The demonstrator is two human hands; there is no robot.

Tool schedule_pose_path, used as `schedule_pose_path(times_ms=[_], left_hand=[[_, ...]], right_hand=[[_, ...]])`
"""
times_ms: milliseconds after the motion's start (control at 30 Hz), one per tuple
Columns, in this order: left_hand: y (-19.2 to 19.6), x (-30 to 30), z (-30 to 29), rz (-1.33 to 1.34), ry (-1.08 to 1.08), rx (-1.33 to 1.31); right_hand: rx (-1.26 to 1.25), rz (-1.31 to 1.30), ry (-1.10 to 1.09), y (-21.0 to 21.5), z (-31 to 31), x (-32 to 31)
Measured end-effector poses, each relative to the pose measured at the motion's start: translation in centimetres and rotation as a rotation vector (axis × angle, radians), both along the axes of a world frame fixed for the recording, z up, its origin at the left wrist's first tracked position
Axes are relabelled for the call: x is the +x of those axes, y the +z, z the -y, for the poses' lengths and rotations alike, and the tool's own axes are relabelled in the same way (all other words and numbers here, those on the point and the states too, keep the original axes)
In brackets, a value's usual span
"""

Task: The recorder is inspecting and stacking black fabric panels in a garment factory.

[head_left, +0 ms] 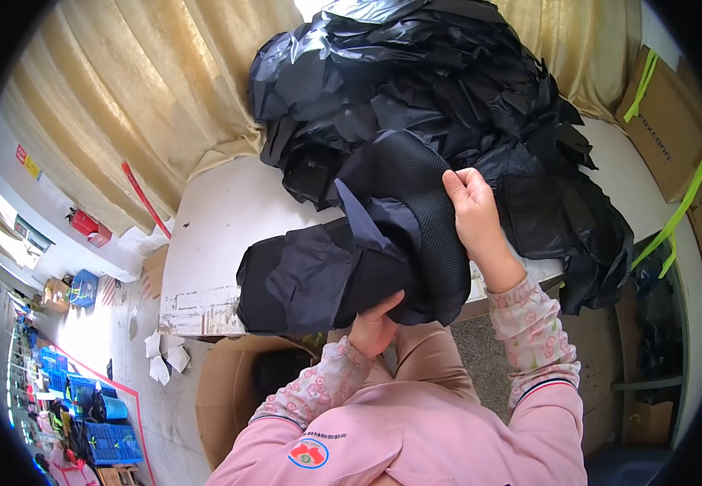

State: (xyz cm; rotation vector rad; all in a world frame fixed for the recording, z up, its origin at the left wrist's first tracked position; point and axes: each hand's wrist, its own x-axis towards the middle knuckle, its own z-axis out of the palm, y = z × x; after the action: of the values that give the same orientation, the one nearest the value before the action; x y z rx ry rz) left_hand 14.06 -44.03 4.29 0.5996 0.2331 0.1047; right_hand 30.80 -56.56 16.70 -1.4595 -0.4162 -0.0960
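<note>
A black padded fabric piece with a mesh face is held up over the table's front edge. My right hand is closed on its upper right edge, thumb pressed against the mesh. My left hand grips the black fabric from below, with the thumb on top and most fingers hidden under it. The left part of the fabric lies on the table, with thin dark grey cloth over it. I cannot tell whether this cloth is joined to the mesh piece.
A large heap of black sheet pieces covers the back and right of the white table. An open cardboard box stands below the front edge. Beige curtains hang behind. Flat cardboard leans at right; blue crates stand far left.
</note>
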Motion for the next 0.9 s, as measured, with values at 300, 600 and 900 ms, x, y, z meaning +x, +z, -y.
schedule_pose_path(times_ms=[300,600,900], left_hand=[[1.2,1.1,-1.6,-0.266,-0.171,-0.069],[5.0,0.6,-9.7,0.81,-0.571,-0.277],[3.5,-4.6,-18.6,0.2,-0.008,0.283]], right_hand=[[-0.078,0.187,0.106,0.2,-1.5,-2.5],[-0.792,0.221,-0.197,-13.9,6.5,3.7],[0.041,-0.131,0.097,-3.8,10.7,3.3]])
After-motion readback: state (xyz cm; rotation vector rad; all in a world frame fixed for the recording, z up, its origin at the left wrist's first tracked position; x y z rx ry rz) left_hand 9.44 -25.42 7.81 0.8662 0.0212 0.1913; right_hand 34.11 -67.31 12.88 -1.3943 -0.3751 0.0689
